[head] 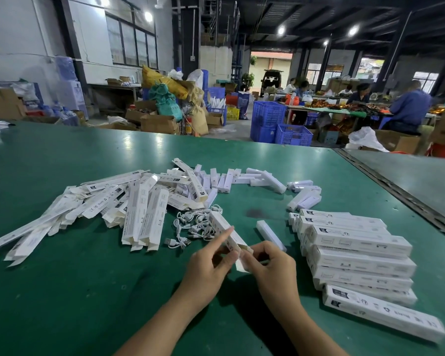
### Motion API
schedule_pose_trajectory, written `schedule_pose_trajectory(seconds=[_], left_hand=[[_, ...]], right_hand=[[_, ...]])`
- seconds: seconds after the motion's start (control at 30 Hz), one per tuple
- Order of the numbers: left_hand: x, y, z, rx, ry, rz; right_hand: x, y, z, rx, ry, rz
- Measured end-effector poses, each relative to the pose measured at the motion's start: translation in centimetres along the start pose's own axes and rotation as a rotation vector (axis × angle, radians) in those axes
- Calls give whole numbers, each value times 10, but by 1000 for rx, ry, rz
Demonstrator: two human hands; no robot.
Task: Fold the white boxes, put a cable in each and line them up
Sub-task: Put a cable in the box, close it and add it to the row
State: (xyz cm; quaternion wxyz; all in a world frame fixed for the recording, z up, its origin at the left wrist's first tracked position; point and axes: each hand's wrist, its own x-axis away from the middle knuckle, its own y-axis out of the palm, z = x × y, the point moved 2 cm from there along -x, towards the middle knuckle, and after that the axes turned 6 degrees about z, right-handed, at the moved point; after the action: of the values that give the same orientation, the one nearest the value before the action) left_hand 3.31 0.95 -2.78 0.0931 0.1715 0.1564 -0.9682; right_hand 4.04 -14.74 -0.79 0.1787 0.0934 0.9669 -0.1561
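Two hands meet above a green table [88,291]. The left hand [211,265] and right hand [270,265] each pinch the near end of a long white box [222,224], which points away toward the cables [193,224].

This is a factory packing hall, as I see it. The green worktable [88,291] near me carries a heap of flat box blanks [129,201] on the left and a row of folded white boxes [357,253] on the right. Far behind stand blue plastic crates [267,115], open cardboard cartons [158,123] and stuffed sacks [165,101]; at far right workers [410,106] sit along another table [326,111] under dark roof beams [319,11] and ceiling lamps [353,30].
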Motion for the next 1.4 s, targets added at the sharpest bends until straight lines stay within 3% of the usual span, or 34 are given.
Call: schedule_pose_trajectory(seconds=[0.17,0.53,0.8,1.0,1.4], left_hand=[[-1,-2,1,60,-15,67],[-4,-7,5,221,-44,192],[-4,-4,-1,200,-85,119],[-3,-2,-1,171,-113,89],[-3,-1,-2,216,-123,99]], right_hand=[[5,-2,-5,-93,-114,-40],[8,-2,-9,56,-429,-201],[4,0,-5,118,-497,-89],[3,1,-5,48,-394,19],[1,0,-5,118,-541,54]])
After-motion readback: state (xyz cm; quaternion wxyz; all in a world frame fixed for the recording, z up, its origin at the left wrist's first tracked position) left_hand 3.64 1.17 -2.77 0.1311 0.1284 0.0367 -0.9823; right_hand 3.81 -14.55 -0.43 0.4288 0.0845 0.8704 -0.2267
